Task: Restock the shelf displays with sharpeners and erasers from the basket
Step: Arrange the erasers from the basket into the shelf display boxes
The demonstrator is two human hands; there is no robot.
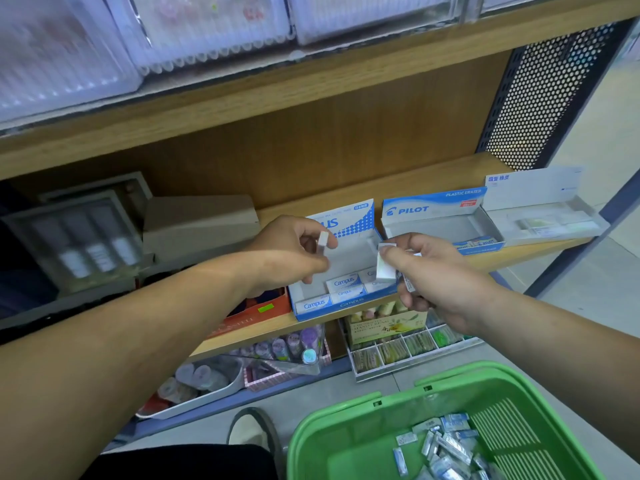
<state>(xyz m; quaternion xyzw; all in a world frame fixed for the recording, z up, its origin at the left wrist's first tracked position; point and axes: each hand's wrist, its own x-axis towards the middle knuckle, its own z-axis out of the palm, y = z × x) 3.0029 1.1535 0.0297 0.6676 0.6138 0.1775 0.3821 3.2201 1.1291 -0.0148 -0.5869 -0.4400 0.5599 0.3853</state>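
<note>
**Two erasers held over the Campus box — a slip is the risk**

The left hand [291, 252] pinches the left eraser [323, 241] between thumb and curled fingers, just above the back of the Campus box [346, 301] on the shelf [270, 332]. The right hand [438, 280] pinches the right eraser [385, 270] between thumb and forefinger over the box's right side. Its other fingers are curled round what looks like at least one more piece, though that is too blurred to count. The basket [360, 427] sits below on the right, with loose stock in it.

The likeliest mishap is on the right. A full hand and a two-finger pinch could let a piece drop past the shelf edge into the lower trays [398, 348] or onto the floor. The Pilot box [433, 220] stands just beside, so a careless release could also land an eraser in the wrong display.

Both erasers stand nearly upright, with the long axis running top to bottom. The right one leans, its lower end aimed into the box. The erasers already there lie flat in rows — I judge each held one must be tipped flat first, or it will sit crooked.
</note>
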